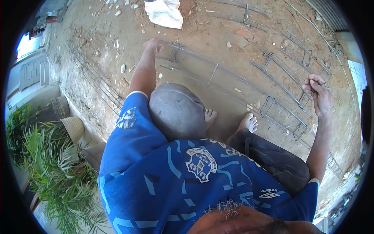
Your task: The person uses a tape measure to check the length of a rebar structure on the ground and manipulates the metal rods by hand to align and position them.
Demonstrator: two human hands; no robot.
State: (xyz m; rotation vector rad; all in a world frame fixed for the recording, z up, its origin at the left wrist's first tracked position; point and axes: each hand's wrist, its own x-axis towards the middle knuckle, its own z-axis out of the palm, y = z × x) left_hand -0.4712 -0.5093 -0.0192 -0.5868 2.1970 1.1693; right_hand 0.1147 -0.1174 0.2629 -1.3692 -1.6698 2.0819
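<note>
Both hands [152, 45] on rebar cage [233, 78]

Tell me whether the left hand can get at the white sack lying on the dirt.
Probably not without shifting forward: the left hand rests by the rebar cage with the arm already stretched, and the white sack lies farther off, though only bare dirt lies between.

One head-worn fisheye view looks steeply down, close over the torso.
</note>
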